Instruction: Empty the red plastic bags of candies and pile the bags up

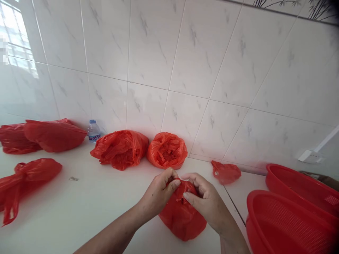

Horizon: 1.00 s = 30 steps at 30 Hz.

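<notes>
A bulging red plastic bag (182, 222) rests on the white table in front of me, its top gathered between my hands. My left hand (165, 188) pinches the bag's edge between thumb and forefinger. On the other side, my right hand (203, 195) curls around the bag's top, thumb and fingers bent against the plastic. Near the thumbs a small dark gap shows in the film. What the bag contains is hidden. Just behind my hands stands another red bag (168, 151) with a crumpled, rolled-in top.
More red bags lie along the wall: a crumpled one (120, 148), a full one (55, 135), a knotted one (39, 171) and a small flat one (227, 173). A water bottle (93, 131) stands among them. Red plastic baskets (255, 201) occupy the right side, below a wall socket (311, 156).
</notes>
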### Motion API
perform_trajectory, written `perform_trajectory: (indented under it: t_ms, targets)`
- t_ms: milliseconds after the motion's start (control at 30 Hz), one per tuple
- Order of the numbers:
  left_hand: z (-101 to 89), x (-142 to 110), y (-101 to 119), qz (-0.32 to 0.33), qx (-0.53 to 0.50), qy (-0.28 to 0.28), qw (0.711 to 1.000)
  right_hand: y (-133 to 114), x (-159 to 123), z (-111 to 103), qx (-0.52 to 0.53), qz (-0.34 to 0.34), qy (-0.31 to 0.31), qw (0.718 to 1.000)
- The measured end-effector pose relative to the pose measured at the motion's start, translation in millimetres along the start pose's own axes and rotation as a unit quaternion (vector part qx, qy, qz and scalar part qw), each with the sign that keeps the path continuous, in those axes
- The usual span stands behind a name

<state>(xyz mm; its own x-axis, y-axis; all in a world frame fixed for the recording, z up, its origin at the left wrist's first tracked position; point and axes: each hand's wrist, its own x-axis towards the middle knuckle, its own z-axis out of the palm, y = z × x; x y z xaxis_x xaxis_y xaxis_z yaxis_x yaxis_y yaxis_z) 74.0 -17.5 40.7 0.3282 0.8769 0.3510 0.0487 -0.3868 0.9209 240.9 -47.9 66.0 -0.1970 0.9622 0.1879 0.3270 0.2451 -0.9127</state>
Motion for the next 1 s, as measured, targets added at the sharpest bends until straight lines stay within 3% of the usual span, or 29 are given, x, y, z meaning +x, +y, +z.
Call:
perform_trajectory:
  t_ms: [100,167,267,500,567,633,733,800,867,1000]
  targets:
    - [-0.4,-1.2,3.0,0.003,0.034,0.015,0.999,6.1,5.2,2.5,-0.078,-0.010,0.100,0.992]
    - [-0.7,-2.3,6.1,0.008,0.060,0.021,0.998,10.2,9.0,3.3,-0.130,-0.006,0.129,0.983]
    - [-0.6,-3.2,8.5,0.015,0.093,0.031,0.995,10.9,11.4,3.5,-0.138,0.029,0.109,0.984]
    - [-2.3,-3.5,0.0,0.048,0.181,0.044,0.981,-1.9,2.2,-1.9,0.054,0.024,-0.003,0.998]
    - [-4.6,-4.4,-1.1,0.064,0.209,0.040,0.975,1.8,2.7,-3.9,0.092,0.022,-0.004,0.995]
    - [-8.5,-6.4,-0.1,0.096,0.231,0.033,0.968,9.7,6.9,-6.3,0.090,0.022,0.043,0.995]
    - [-16.7,-12.1,3.5,0.160,0.244,0.025,0.956,24.4,17.5,-12.3,0.022,0.033,0.193,0.980]
    - [-22.6,-17.1,5.0,0.168,0.243,0.023,0.955,32.6,24.1,-17.5,-0.002,0.033,0.263,0.964]
    - [-28.4,-22.0,3.3,0.135,0.230,0.024,0.963,38.4,27.8,-22.5,0.022,0.025,0.259,0.965]
    - [-42.2,-28.9,-18.2,0.077,0.172,-0.016,0.982,53.4,19.9,-31.9,0.163,-0.012,0.183,0.969]
